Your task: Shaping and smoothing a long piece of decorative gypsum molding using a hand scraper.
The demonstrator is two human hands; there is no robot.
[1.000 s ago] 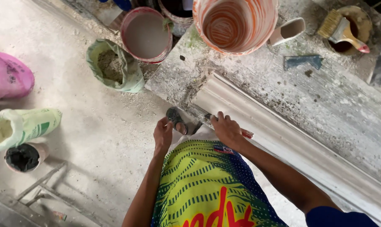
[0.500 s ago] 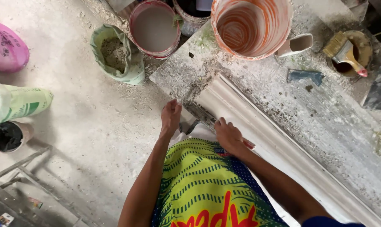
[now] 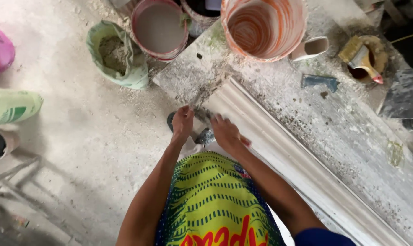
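Both arms are stretched forward and down. The left hand [image 3: 182,123] is held at the near end of the white moulding [image 3: 279,146] on the worktop [image 3: 352,123], fingers curled, what's pinched can't be made out. The right hand [image 3: 227,133] is laid palm-down on the moulding's end, fingers spread flat, nothing gripped. An orange bucket [image 3: 261,27] is stood beyond.

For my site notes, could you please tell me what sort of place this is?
Probably a plaster or cement casting workshop. A long white moulding lies on a dusty workbench, with stained buckets and an open sack of grey powder nearby.
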